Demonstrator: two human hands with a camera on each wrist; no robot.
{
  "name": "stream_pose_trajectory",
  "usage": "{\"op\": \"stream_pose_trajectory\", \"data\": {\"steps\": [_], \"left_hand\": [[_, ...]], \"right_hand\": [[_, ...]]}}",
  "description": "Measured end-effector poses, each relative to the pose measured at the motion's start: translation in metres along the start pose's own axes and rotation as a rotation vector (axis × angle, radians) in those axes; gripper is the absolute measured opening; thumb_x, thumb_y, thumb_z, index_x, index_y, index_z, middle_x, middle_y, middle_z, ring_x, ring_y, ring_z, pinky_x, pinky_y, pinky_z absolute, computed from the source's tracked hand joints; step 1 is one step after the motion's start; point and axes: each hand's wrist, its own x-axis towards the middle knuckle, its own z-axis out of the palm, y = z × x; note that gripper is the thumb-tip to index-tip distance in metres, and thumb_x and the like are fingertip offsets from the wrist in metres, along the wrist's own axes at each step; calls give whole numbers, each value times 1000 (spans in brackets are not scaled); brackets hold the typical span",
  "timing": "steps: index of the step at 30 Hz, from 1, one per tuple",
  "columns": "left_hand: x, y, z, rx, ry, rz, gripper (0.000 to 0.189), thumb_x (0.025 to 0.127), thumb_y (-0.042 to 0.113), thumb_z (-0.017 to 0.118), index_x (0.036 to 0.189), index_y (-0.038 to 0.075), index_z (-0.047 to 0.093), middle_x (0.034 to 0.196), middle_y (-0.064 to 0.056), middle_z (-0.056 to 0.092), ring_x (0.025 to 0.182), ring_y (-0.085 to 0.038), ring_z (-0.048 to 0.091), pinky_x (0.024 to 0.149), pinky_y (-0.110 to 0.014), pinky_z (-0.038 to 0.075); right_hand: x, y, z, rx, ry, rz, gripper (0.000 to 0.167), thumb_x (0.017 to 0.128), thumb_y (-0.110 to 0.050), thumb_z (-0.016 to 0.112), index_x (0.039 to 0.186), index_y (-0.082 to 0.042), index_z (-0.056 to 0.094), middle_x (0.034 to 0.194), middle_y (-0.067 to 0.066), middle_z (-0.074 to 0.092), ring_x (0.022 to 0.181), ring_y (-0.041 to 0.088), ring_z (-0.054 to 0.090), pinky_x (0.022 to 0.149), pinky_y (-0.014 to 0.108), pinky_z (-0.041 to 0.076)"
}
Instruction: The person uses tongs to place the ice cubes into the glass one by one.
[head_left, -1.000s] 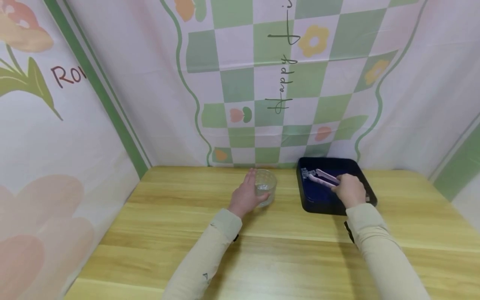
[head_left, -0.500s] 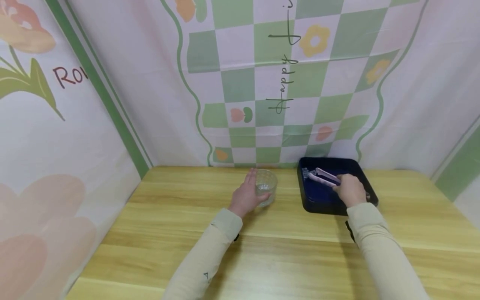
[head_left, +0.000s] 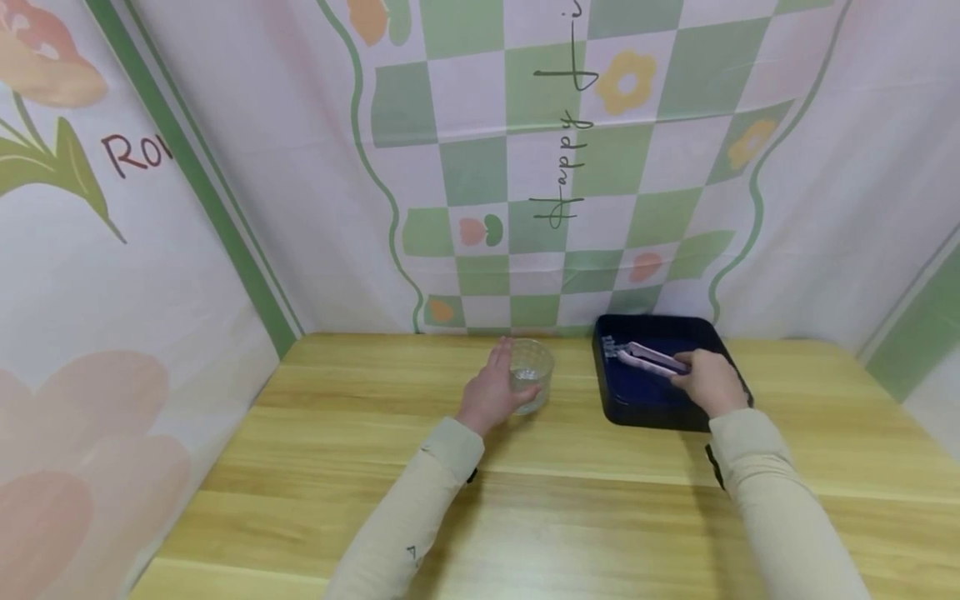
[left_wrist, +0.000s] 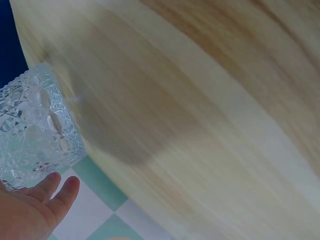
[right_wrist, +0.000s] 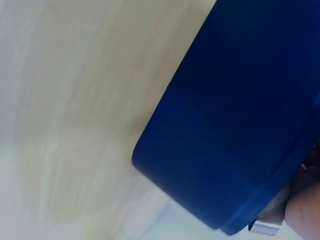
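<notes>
My left hand [head_left: 491,392] holds a clear cut-glass cup [head_left: 534,362] on the table, fingers along its left side and thumb across its front. Facets of the same cup [left_wrist: 37,120] show in the left wrist view, with two fingertips [left_wrist: 65,192] beside it. Over the dark blue tray [head_left: 637,414], my right hand [head_left: 708,382] grips pale pink tongs [head_left: 651,360] by the near end. Their far end reaches some small clear, bluish pieces [head_left: 610,345] at the tray's left side. In the right wrist view the tray's outer wall [right_wrist: 225,110] hides most of the tongs.
A wooden table [head_left: 337,467] carries the cup and the tray. Right behind it hangs a checked, printed cloth [head_left: 536,275], and another printed cloth [head_left: 187,350] borders the left side. The tray's raised rim stands around the tongs.
My right hand has shifted slightly to the right, and the two arms of the tongs are closer together than before. The left hand and the cup have stayed in place.
</notes>
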Motion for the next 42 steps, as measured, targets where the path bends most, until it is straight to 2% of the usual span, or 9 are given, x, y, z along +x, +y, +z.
{"op": "stream_pose_trajectory", "data": {"steps": [7, 18, 25, 31, 37, 42], "left_hand": [[0, -1, 0, -7, -1, -3, 92, 87, 50, 64, 153, 7, 16, 160, -9, 21, 90, -23, 67, 65, -29, 56], [-1, -1, 1, -25, -2, -5, 92, 87, 50, 63, 153, 7, 15, 160, -9, 20, 102, -27, 65, 71, -32, 58], [-1, 0, 1, -30, -10, -5, 92, 87, 49, 64, 153, 7, 14, 160, -9, 20, 92, -25, 66, 64, -29, 56], [-1, -1, 2, -21, -1, 2, 92, 87, 49, 64, 153, 7, 15, 160, -9, 21, 89, -23, 66, 62, -27, 55], [0, -3, 2, -16, -3, 0, 93, 87, 50, 64, 153, 8, 15, 160, -8, 20, 72, -17, 62, 52, -19, 47], [0, -3, 2, -22, -5, 6, 93, 87, 49, 65, 153, 7, 15, 160, -9, 21, 75, -19, 63, 51, -20, 48]], "right_hand": [[-2, 6, -7, 0, -43, -57, 41, 79, -10, 69, 112, 14, 62, 108, 36, 62, 96, 53, 57, 84, 60, 47], [-3, 4, -7, -14, -30, -20, 42, 80, -8, 68, 113, 17, 59, 109, 38, 60, 96, 54, 57, 84, 60, 47], [-2, 1, -4, -11, -33, -14, 41, 81, -10, 68, 114, 12, 61, 110, 36, 61, 96, 52, 58, 79, 58, 48], [-1, 6, -6, -13, -54, -45, 41, 81, -10, 68, 114, 13, 61, 113, 37, 60, 103, 55, 54, 87, 61, 45], [-4, 11, -8, -3, -80, -80, 39, 80, -9, 68, 113, 13, 62, 114, 38, 59, 105, 56, 53, 90, 63, 44], [-6, 12, -9, -2, -73, -99, 37, 78, -7, 69, 108, 13, 64, 110, 37, 61, 101, 56, 55, 87, 62, 45]]}}
